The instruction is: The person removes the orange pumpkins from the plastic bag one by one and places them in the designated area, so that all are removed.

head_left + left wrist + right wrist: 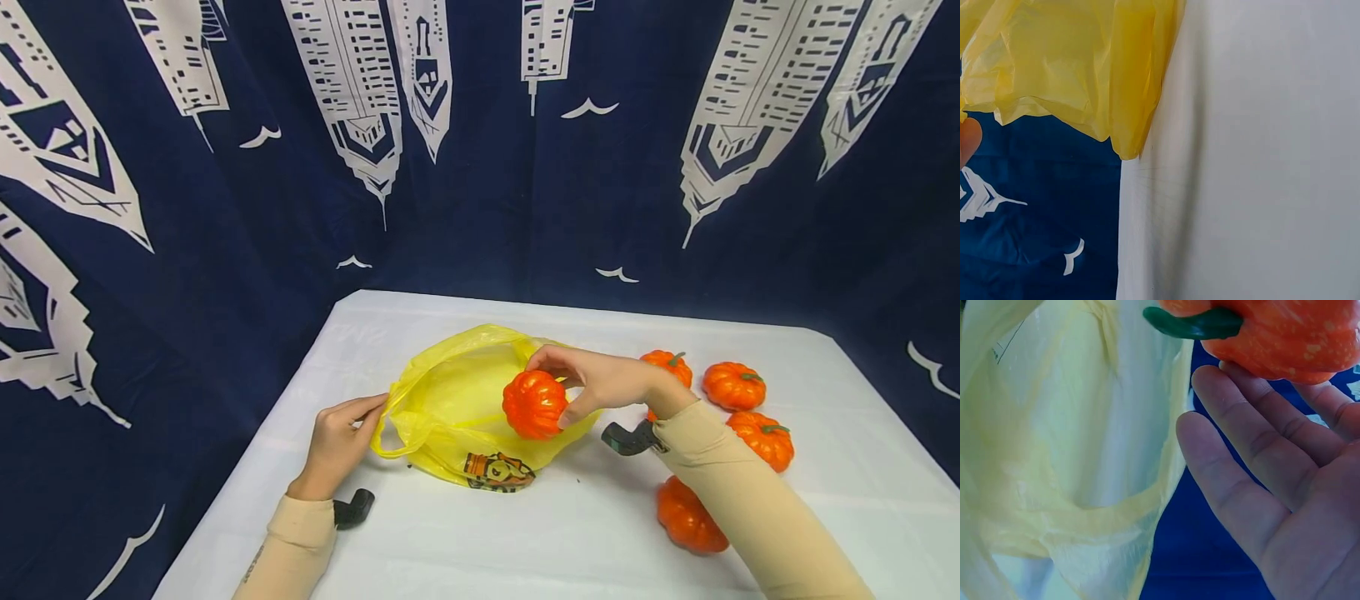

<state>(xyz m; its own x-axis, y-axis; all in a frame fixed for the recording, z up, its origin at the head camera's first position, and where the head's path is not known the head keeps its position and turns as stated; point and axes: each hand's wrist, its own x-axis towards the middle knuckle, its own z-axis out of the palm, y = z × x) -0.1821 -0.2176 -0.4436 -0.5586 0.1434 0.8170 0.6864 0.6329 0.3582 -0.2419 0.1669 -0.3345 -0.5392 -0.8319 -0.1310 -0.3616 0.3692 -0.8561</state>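
My right hand [592, 379] holds a small orange pumpkin [534, 405] between thumb and fingers, over the mouth of a yellow plastic bag [457, 387]. Up close in the right wrist view, the pumpkin [1285, 331] shows a green stem, and the bag's opening [1085, 425] lies beside it. My left hand [341, 437] pinches the bag's left rim near a handle loop, holding the mouth spread. In the left wrist view the bag [1072, 56] hangs from a fingertip [969, 139] at the left edge. A dark printed logo marks the bag's front.
On the white table [570, 542], several more pumpkins lie to the right: one [735, 386] at the back, one [761, 440] in the middle, one [692, 517] nearer, partly behind my right sleeve. A dark blue curtain [480, 233] with white buildings hangs behind the table.
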